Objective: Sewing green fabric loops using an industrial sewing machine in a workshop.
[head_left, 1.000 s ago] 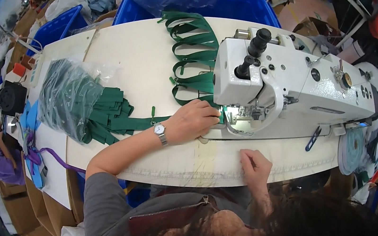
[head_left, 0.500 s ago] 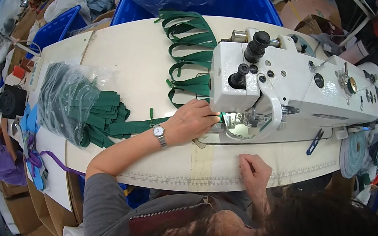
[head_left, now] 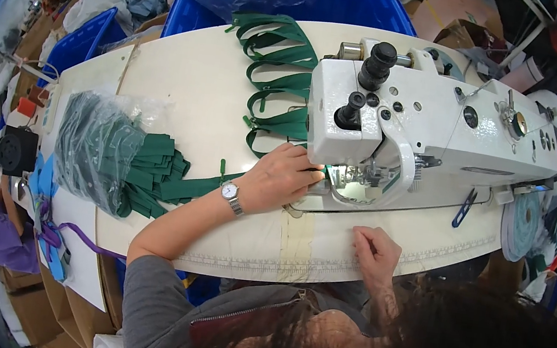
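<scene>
At the needle end of a white sewing machine [head_left: 434, 117], my left hand [head_left: 280, 180] pinches a green fabric strap [head_left: 203, 187]. Its fingertips are close to the presser foot area, where the end of the strap is hidden. The strap runs back under my wrist to a stack of green straps [head_left: 160, 165], partly inside a clear plastic bag [head_left: 95, 150]. Loops of green strap [head_left: 280, 83] lie in a row behind the machine head. By the table's front edge my right hand [head_left: 377, 254] rests with curled fingers, apart from the machine and holding nothing visible.
A ruler strip [head_left: 245, 263] runs along the front edge of the white table [head_left: 184, 91]. Small blue thread snips [head_left: 464, 209] lie right of the needle area. Blue bins [head_left: 357, 1] stand behind the table. At far left a person in purple [head_left: 8, 237] sits.
Almost nothing differs. My left hand and the green strap loops appear shifted very slightly left; my right hand stays where it was.
</scene>
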A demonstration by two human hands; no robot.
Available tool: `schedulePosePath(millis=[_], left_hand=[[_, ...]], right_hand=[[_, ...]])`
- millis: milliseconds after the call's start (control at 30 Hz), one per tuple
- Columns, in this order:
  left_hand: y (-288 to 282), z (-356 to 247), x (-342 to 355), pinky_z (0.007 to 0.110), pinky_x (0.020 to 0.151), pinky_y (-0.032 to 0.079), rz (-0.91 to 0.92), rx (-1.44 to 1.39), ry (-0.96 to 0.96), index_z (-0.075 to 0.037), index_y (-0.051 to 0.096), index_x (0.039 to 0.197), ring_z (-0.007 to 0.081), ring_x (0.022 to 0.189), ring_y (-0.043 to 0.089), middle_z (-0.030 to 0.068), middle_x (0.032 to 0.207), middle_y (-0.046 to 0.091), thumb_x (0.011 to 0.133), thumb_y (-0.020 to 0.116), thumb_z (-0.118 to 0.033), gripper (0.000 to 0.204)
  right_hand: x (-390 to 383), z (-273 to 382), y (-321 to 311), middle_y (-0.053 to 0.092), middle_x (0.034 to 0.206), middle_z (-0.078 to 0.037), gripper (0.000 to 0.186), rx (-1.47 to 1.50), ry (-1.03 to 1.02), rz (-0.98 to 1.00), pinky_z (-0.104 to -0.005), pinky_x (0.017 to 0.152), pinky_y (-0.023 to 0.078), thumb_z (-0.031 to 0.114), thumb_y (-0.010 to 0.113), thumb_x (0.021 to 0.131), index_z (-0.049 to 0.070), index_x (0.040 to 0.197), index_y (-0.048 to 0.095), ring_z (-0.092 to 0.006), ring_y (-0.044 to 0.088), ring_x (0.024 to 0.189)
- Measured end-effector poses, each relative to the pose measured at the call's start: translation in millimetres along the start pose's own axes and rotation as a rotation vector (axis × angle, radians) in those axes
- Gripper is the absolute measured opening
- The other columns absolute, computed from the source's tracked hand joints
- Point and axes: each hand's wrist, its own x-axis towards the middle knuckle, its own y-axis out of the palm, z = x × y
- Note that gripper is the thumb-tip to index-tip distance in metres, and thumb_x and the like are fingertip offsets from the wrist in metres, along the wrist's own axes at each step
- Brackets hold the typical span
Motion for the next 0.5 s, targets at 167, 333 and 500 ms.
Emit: schedulePosePath(millis=[167,333,500], left_hand=[[1.5,0.7,0.4,0.034,0.082,0.045,0.0,0.002,0.002,-0.007,0.067,0.096,0.0204,0.092,0.056,0.0028,0.098,0.062,0.074,0.065,-0.006,0.022],[4.9,4.2,0.9,0.033,0.081,0.043,0.037,0.015,-0.014,-0.008,0.065,0.097,0.0207,0.094,0.054,0.0025,0.097,0.06,0.073,0.064,-0.006,0.024],[1.0,6.3,2.0,0.034,0.082,0.043,0.068,0.06,-0.056,-0.007,0.065,0.096,0.0222,0.093,0.054,0.0038,0.095,0.059,0.07,0.065,-0.004,0.026]], right_hand=[[-0.8,-3.0,-0.8,0.056,0.067,-0.008,0.009,0.011,0.002,-0.007,-0.0259,0.053,0.041,0.003,0.065,0.084,0.001,0.092,0.068,-0.0142,0.053,0.057],[-1.6,-7.1,-2.0,0.06,0.07,-0.007,0.009,0.064,0.025,-0.031,-0.0242,0.055,0.043,0.003,0.065,0.085,0.0,0.093,0.068,-0.0121,0.055,0.059],[-1.4,-1.9,0.3,0.062,0.072,-0.006,0.009,0.095,0.04,-0.046,-0.0226,0.056,0.044,0.002,0.064,0.086,0.0,0.094,0.068,-0.0105,0.058,0.061]])
